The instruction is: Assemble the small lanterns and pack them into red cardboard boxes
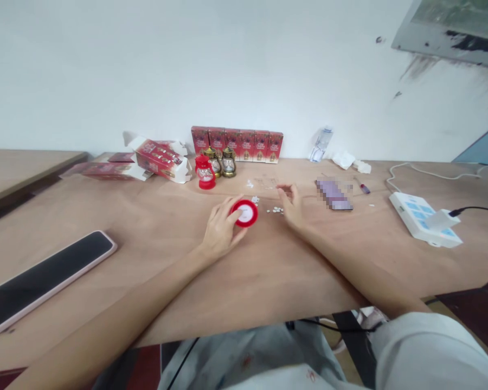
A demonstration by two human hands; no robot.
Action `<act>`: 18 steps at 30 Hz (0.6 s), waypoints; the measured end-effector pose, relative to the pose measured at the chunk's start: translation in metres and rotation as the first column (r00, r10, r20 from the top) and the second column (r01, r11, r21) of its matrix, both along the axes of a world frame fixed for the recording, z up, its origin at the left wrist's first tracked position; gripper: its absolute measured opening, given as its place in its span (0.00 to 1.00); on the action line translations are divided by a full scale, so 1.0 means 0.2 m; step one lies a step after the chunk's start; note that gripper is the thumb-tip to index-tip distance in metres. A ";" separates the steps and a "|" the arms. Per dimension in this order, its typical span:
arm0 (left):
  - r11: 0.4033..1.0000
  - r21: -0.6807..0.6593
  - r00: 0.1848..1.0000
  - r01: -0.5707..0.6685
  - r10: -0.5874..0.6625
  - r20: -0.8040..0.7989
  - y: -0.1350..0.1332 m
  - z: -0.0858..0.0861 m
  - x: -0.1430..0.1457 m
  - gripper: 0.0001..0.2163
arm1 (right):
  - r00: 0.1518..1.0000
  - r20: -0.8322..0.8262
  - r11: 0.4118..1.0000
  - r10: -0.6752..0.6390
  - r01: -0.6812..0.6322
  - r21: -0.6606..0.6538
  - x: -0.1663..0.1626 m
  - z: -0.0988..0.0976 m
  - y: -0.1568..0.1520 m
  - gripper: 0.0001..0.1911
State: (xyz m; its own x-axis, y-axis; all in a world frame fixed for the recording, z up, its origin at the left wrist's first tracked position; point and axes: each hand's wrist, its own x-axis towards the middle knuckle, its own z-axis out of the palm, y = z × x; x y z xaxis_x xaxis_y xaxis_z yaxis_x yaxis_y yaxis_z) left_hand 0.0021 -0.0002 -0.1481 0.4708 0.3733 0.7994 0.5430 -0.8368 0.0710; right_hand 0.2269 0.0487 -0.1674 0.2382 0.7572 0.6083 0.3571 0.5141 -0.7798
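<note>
My left hand [220, 230] grips a small round red piece with a white face [246, 212], holding it on the wooden table [268, 271]. My right hand [290, 206] hovers just to the right, fingers curled in a pinch near several tiny white parts [275, 209] scattered on the table. What its fingertips hold, if anything, is too small to make out. Behind stand a red mini lantern [205, 173] and two bronze mini lanterns [223, 161].
A row of red boxes [237, 144] lines the wall; opened red boxes [161, 158] lie to the left. A phone in a pink case [44, 279] lies front left. A white power strip [425, 219], a blurred purple item [334, 195] and a plastic bottle [320, 144] are on the right.
</note>
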 end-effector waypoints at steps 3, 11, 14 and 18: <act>1.000 0.015 1.000 -0.027 0.026 0.011 0.01 -0.01 -0.01 0.18 | 0.974 0.207 0.982 -0.093 0.124 -0.141 0.15 -0.03 0.15 0.11; 0.995 0.064 0.997 -0.078 0.076 0.023 0.01 -0.02 0.00 0.19 | 0.903 0.430 0.972 -0.013 0.113 -0.208 0.17 -0.07 0.34 0.10; 0.993 0.071 0.996 -0.092 0.092 0.007 0.01 -0.02 0.00 0.17 | 0.854 0.520 0.975 0.010 0.107 -0.195 0.14 -0.04 0.36 0.11; 0.991 0.071 0.993 -0.115 0.115 0.005 0.01 -0.02 0.00 0.13 | 0.794 0.608 0.978 0.020 0.110 -0.176 0.11 -0.03 0.37 0.11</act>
